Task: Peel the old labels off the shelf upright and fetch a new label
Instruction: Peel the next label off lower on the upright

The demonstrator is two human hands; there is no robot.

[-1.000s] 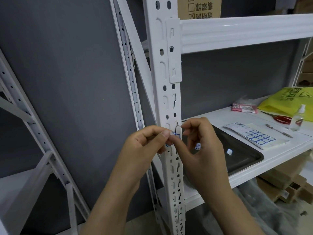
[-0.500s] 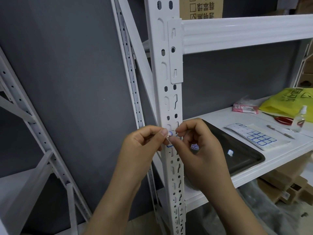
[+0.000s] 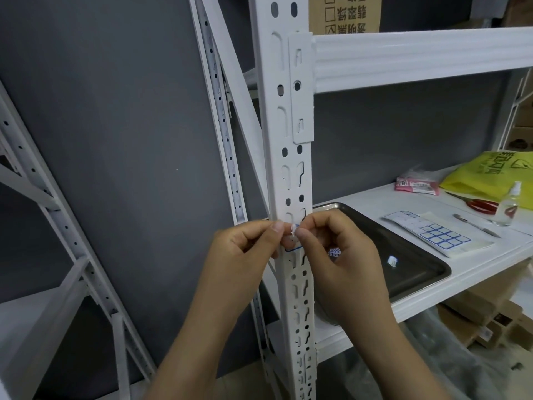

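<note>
Old label (image 3: 293, 230), centre frame.
My left hand (image 3: 248, 251) and right hand (image 3: 344, 255) both pinch it; a fast pull could tear it, leaving scraps.

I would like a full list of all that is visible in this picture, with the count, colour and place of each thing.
shelf upright: 1, white, centre
old label: 1, white with blue border, on the upright, top edge peeled
shelf: 1, white, right of the upright
tray: 1, dark metal, on the shelf
paper scrap: 1, white, in the tray
label sheet: 1, white with blue-bordered labels, right of the tray
scissors: 1, red handles, behind the sheet
bottle: 1, clear, beside the scissors
packet: 1, pink, back of the shelf
bag: 1, yellow, far right
cardboard box: 1, brown, top level
left hand: pinches the label
right hand: pinches the label
</note>
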